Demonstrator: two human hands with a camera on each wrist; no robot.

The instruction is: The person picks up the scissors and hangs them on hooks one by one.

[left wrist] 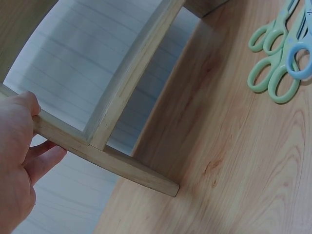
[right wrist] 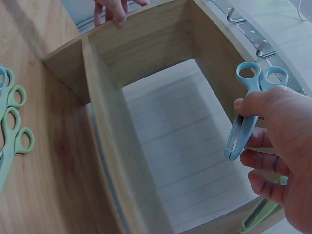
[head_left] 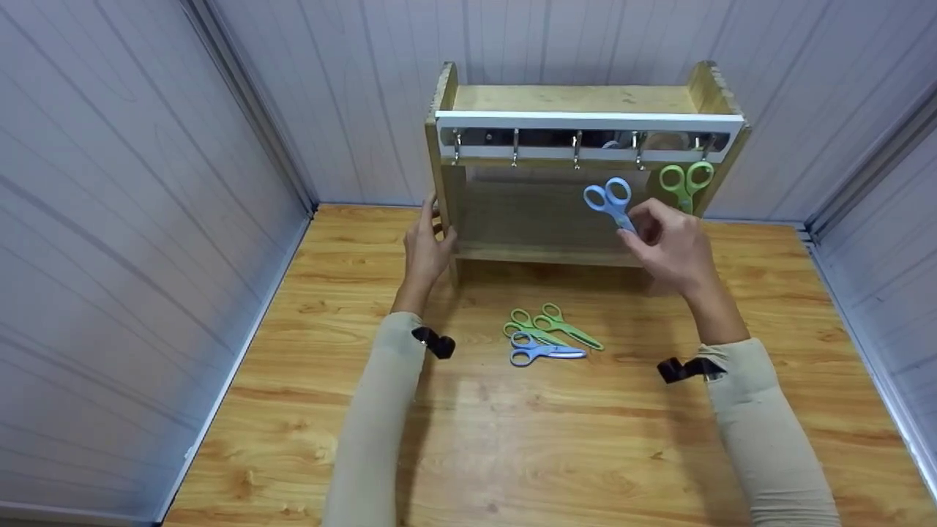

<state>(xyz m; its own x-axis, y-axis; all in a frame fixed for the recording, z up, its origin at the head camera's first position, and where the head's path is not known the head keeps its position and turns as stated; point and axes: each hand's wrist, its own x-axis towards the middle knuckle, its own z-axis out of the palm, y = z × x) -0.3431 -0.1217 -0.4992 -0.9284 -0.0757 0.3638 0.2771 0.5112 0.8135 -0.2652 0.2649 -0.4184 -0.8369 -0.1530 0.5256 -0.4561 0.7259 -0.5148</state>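
Note:
My right hand pinches a pair of blue scissors between thumb and forefinger, handle loops up and blades pointing down. The scissors are in front of the wooden shelf, a little below its row of metal hooks. Green scissors hang at the rightmost hook, just beyond the right hand. On the shelf's left side, my left hand grips the upright side panel, thumb on one face and fingers on the other.
Two green scissors and a blue pair lie bunched on the wood-grain table in front of the shelf. White panelled walls stand behind and at both sides.

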